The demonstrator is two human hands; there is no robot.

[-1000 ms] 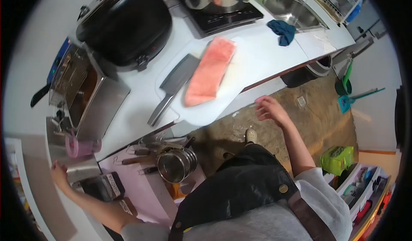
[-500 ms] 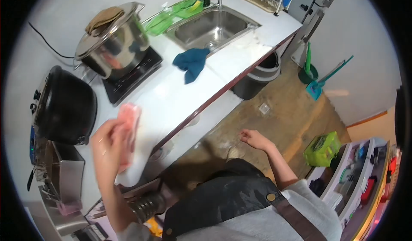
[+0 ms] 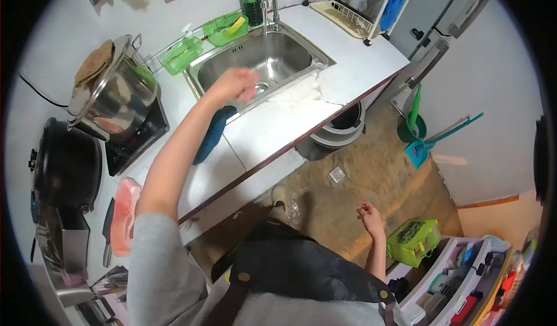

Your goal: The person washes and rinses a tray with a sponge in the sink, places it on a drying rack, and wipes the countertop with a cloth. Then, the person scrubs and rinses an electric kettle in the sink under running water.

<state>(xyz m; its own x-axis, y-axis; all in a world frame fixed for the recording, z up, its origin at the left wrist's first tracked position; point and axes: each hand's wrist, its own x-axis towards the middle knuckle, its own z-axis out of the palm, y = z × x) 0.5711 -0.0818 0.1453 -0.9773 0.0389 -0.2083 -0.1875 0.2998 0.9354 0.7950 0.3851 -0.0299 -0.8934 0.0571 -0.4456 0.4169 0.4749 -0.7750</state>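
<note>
My left hand (image 3: 233,85) is over the near rim of the steel sink (image 3: 200,73), its fingers blurred and partly turned away, so I cannot tell whether they are closed. Under that wrist a dark blue cloth (image 3: 213,135) lies on the counter, partly hidden by my forearm. My right hand (image 3: 371,218) hangs over the floor, empty, with loosely bent fingers apart. On the counter by my left upper arm lies a pink slab (image 3: 125,215) with a pale edge, perhaps raw meat. Beside it is a knife (image 3: 108,224). A curved faucet (image 3: 271,1) stands behind the sink.
A steel pot (image 3: 119,96) sits on a black cooktop (image 3: 136,143), with a black cooker (image 3: 67,163) nearer. Green soap bottle (image 3: 181,53) and dish rack (image 3: 342,18) flank the sink. Below are a grey bin (image 3: 325,143), green bag (image 3: 413,242) and dustpan (image 3: 418,153).
My left hand has let go of the pink slab, leaving it on the counter, and moved forward and right to the sink. My right hand has shifted slightly right and lower. The view has turned.
</note>
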